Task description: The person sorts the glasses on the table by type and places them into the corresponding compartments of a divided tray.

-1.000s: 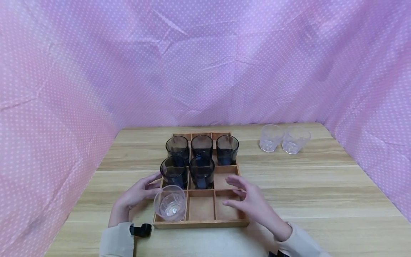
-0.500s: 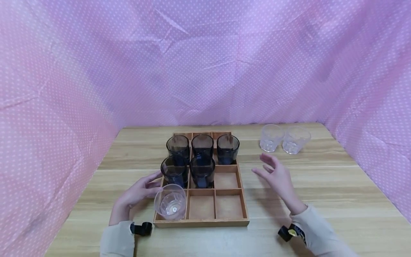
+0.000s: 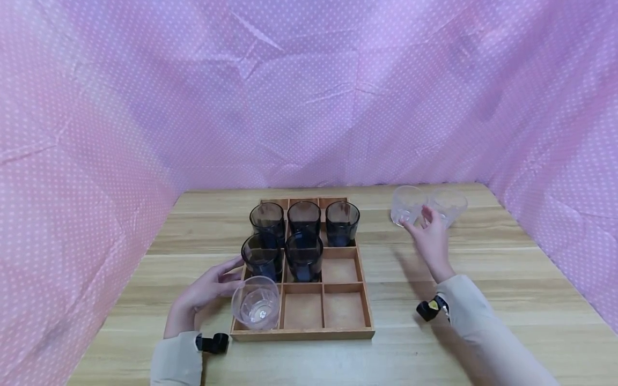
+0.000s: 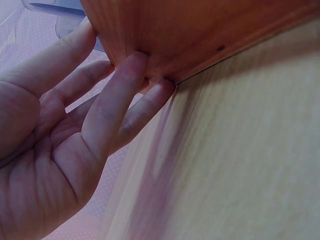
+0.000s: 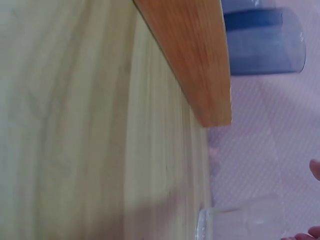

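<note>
My left hand (image 3: 205,289) rests at the left side of a divided wooden tray (image 3: 301,336). In the left wrist view its extended fingertips touch the tray's outer wall (image 4: 165,35). A clear drinking glass (image 3: 258,305) sits in the tray's front left compartment, near the left thumb. My right hand (image 3: 432,241) reaches to two clear glasses standing at the back right. Its thumb and fingers are spread, overlapping the left clear glass (image 3: 407,199) in the head view. The right wrist view has that glass (image 5: 245,220) apart from the fingertips. The right clear glass (image 3: 454,201) is partly hidden behind the fingers.
Several dark glasses (image 3: 303,257) fill two rows of the tray. Bare compartments (image 3: 344,311) lie at its front and right. A pink dotted cloth (image 3: 309,107) hangs behind and beside the wooden table (image 3: 507,279).
My right hand has moved from above the tray's right side out to the right and then forward to the clear glasses. The left hand has stayed in place.
</note>
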### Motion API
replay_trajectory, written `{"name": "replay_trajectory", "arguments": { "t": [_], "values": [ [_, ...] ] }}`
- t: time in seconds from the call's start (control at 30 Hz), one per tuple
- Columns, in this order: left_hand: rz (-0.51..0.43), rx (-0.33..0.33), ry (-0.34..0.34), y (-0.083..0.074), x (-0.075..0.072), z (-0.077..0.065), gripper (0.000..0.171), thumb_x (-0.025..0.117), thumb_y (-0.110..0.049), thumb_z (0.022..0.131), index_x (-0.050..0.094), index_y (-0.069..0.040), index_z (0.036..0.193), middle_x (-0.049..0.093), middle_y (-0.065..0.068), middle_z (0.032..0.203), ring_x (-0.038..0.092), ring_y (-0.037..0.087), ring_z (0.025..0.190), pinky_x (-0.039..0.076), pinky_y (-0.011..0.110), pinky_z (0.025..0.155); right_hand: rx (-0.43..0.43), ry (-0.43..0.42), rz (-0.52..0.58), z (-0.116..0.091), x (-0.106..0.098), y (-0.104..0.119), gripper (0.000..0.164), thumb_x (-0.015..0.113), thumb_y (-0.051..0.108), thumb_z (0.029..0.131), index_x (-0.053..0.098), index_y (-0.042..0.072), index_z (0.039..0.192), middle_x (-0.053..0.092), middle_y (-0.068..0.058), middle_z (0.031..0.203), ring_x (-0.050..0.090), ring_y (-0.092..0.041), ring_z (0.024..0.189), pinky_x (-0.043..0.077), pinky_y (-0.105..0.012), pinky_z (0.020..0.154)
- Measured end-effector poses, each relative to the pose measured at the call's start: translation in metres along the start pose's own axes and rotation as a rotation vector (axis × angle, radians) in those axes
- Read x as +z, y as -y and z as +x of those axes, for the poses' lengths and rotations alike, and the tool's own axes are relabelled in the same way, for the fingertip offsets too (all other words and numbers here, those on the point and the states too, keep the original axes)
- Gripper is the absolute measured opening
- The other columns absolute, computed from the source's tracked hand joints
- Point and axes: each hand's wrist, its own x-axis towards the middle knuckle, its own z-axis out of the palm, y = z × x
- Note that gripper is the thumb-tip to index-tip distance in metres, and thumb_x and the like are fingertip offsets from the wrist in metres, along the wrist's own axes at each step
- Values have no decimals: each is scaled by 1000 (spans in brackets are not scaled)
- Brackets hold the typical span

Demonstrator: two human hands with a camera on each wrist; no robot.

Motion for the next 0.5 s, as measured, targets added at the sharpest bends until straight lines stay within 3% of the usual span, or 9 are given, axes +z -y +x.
{"name": "replay_trajectory", "arguments": {
  "t": [0.2,0.5],
  "values": [
    [7,10,9,0,0,0,79,62,-14,94,11,13,149,7,37,154,22,59,136,52,34,100,23,-76,-64,17,4,-6,78,76,21,84,34,-8,144,40,-28,148,43,-43,136,39,-47,114],
    [14,1,-13,1,0,1,79,63,-14,93,14,11,150,10,36,155,24,58,136,52,35,99,89,-116,-82,31,11,-12,83,76,23,84,29,-6,146,36,-27,150,38,-42,138,32,-47,118]
  ]
}}
